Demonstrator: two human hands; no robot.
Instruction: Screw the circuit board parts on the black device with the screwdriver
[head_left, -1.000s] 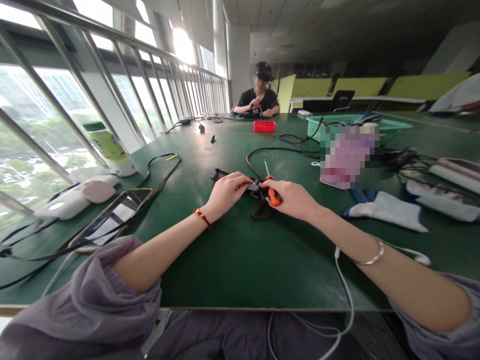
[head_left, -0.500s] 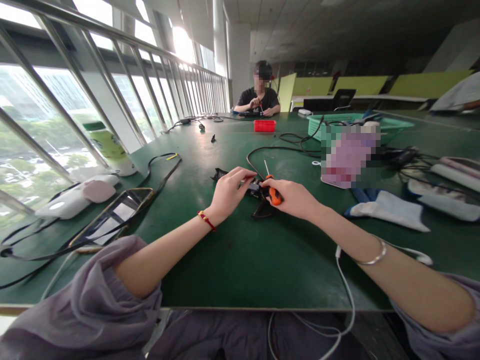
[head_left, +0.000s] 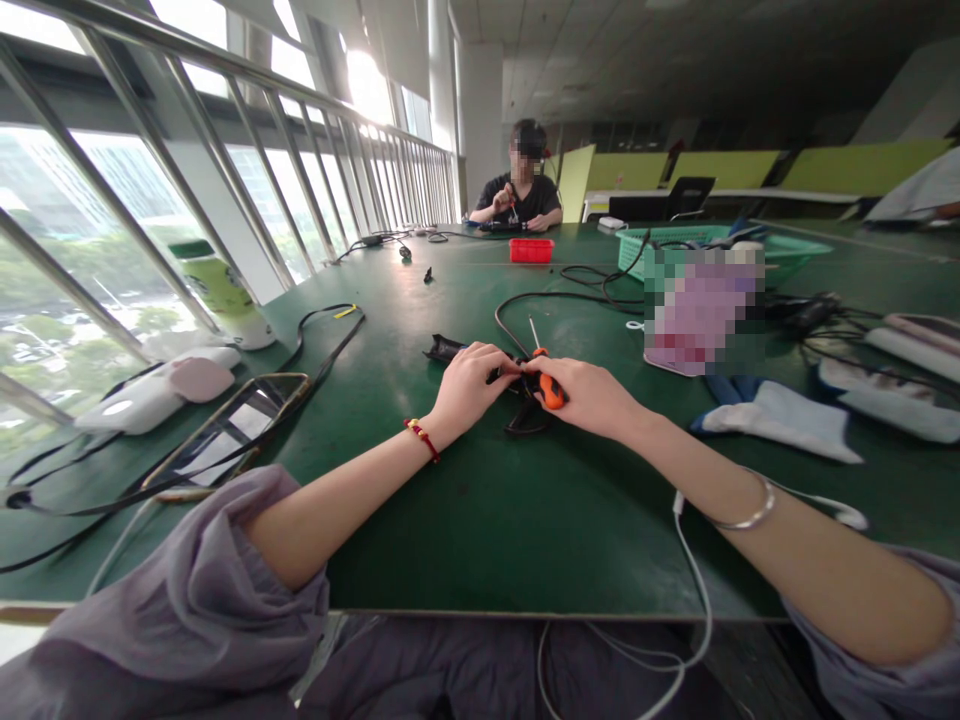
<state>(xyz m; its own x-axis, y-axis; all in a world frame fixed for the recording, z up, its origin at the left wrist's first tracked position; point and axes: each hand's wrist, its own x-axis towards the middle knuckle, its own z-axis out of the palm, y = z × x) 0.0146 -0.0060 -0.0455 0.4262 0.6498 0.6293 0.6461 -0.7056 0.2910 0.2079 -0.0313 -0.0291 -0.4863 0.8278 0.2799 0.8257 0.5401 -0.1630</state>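
Observation:
A black corded device lies on the green table in front of me. Its pale inner parts are now covered by my hands, and a dark curved piece sticks out below. My left hand arches over the device's middle, thumb and fingertips closed together. What they pinch is too small or hidden to name. Tucked in my right hand is a screwdriver with an orange and black handle, its thin shaft pointing away from me. My right thumb and index finger also reach the device, close against the left fingertips.
Across the table a person works behind a red tray. A green basket, a pink pixelated item and gloves lie on the right. At left are a phone, a strap and a bottle.
My left hand has shifted right along the device, and its fingertips now meet those of my right hand, covering the pale parts. My right hand with the screwdriver has barely moved.

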